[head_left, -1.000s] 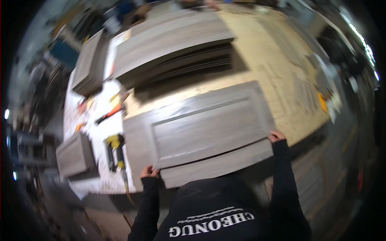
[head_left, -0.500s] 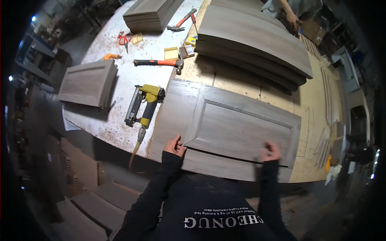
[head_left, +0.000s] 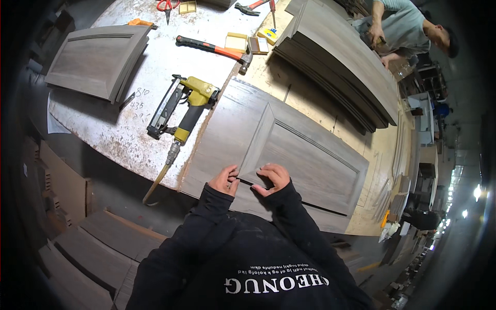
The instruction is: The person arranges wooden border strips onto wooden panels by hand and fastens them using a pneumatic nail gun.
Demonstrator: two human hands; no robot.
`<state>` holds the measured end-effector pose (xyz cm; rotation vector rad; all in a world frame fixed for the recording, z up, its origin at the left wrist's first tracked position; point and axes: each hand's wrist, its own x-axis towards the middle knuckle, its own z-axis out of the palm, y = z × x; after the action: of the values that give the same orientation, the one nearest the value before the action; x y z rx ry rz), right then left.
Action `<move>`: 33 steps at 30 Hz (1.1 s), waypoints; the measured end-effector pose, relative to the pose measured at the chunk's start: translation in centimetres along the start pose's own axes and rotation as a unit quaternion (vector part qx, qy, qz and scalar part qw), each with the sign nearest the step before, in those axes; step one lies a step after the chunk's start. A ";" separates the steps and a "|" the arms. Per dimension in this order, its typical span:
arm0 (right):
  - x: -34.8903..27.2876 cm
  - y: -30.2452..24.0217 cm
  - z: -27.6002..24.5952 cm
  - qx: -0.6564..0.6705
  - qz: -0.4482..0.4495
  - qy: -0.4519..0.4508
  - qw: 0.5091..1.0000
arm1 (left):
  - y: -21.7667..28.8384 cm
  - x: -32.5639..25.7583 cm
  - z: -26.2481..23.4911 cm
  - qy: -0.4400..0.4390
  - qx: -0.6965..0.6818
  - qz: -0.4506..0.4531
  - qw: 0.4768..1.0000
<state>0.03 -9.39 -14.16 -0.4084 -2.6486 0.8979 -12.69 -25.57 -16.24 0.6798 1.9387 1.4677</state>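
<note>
A grey wood-grain cabinet door panel (head_left: 305,160) with a raised moulding frame lies on the bench in front of me. A thin dark gap runs along the near side of its inset. At the left end of that gap, my left hand (head_left: 223,180) rests with fingers loosely curled and thumb apart, nothing visible in it. Close beside it, my right hand (head_left: 275,179) hovers over the near moulding corner, its fingers arched and spread from the thumb. A yellow-and-black nail gun (head_left: 188,108) with an air hose lies left of the panel.
Stacked grey panels (head_left: 336,62) stand beyond the panel, others (head_left: 98,62) at the left. A claw hammer (head_left: 217,50), small boxes (head_left: 236,42) and red scissors (head_left: 167,9) lie on the white bench top (head_left: 160,62). A co-worker (head_left: 395,26) works at far right.
My right hand has moved left from the panel's right part to beside my left hand. My left hand stays near the corner. The view has turned, showing more of the co-worker.
</note>
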 end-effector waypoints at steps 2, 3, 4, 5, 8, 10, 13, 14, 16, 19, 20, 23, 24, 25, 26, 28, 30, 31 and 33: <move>-0.2 0.2 0.0 -0.008 -0.003 0.002 1.000 | -0.2 0.0 0.1 0.002 0.017 0.017 1.000; 0.0 0.1 0.1 -0.008 -0.003 0.001 1.000 | -0.4 0.1 0.1 0.003 0.051 0.047 0.998; 0.3 0.0 0.2 -0.002 -0.006 0.006 1.000 | -0.5 0.1 0.1 0.004 0.085 0.078 0.993; 0.6 -0.1 0.1 0.004 -0.010 0.012 1.000 | -0.6 0.1 0.1 0.005 0.086 0.078 0.993; 1.1 0.0 -0.3 -0.054 -0.018 -0.063 0.996 | -0.1 0.1 0.0 0.009 0.091 0.075 0.993; 1.4 0.1 -0.3 -0.076 -0.014 -0.070 0.995 | 0.1 0.0 -0.1 0.018 0.059 0.027 0.998; 1.5 0.2 -0.1 -0.104 -0.012 -0.079 0.991 | 0.6 0.2 -0.6 0.007 0.022 -0.025 0.999; 1.6 0.2 -0.1 -0.112 -0.014 -0.080 0.990 | 0.9 0.2 -1.1 0.009 0.027 -0.028 0.999; 1.5 0.3 -0.2 -0.109 -0.007 -0.080 0.991 | 2.3 1.4 -3.0 0.065 0.129 -0.010 0.990; 1.0 0.6 -0.1 -0.101 -0.008 -0.071 0.992 | 2.0 6.7 -9.6 0.249 0.287 0.195 0.904; 0.8 0.7 -0.2 -0.107 -0.002 -0.074 0.992 | 1.8 8.5 -12.0 0.279 0.316 0.139 0.896; 1.1 0.7 0.2 -0.103 -0.007 -0.077 0.992 | -2.4 11.1 -20.8 0.336 0.556 0.039 0.759; 1.1 0.8 0.3 -0.103 -0.009 -0.074 0.992 | -2.8 10.8 -21.5 0.277 0.599 -0.025 0.750; 1.0 0.7 0.1 -0.106 -0.008 -0.070 0.992 | -2.9 10.3 -21.6 0.213 0.635 -0.087 0.737; 1.3 0.6 0.1 -0.110 -0.001 -0.069 0.992 | -2.9 10.2 -22.1 0.208 0.634 -0.083 0.740; 1.3 0.7 -0.1 -0.118 -0.012 -0.061 0.991 | -2.1 8.9 -22.2 0.103 0.701 -0.046 0.704; 1.4 0.3 -0.3 -0.121 -0.011 -0.069 0.990 | -0.4 7.4 -22.0 0.063 0.707 -0.041 0.703; 1.6 0.2 -0.3 -0.125 -0.011 -0.071 0.990 | -0.3 7.1 -21.8 0.042 0.709 -0.035 0.703; 1.8 0.1 -0.3 -0.139 -0.008 -0.073 0.987 | -0.4 5.4 -21.1 0.036 0.691 0.004 0.722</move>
<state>-1.43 -8.51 -13.60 -0.3997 -2.9197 0.5718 -31.81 -35.63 -13.27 1.1785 2.8680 -0.2974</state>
